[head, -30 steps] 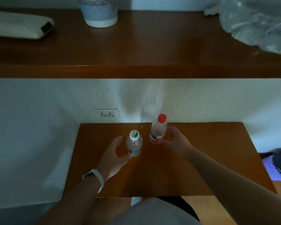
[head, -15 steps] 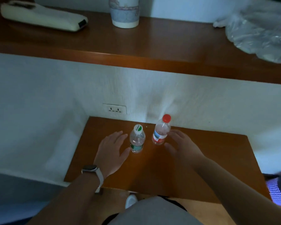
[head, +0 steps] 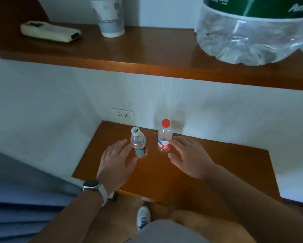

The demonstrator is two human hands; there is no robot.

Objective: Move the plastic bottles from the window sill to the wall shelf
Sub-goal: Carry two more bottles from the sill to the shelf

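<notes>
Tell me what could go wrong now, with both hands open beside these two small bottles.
1. The red-capped bottle and the white-capped bottle are narrow and upright; the right hand or left hand, both open beside them, could tip one.
2. A tipped bottle might roll off the lower wooden shelf.
3. The upper shelf overhangs, so a raised hand could bump the large water jug or paper cup.

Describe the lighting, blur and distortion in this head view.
Head view: dim, bluish room light; the upper shelf glows orange along its front edge. Wide-angle bend tilts the shelf and swells the big bottle at the corner. Both hands and the small bottles look fairly sharp.
</notes>
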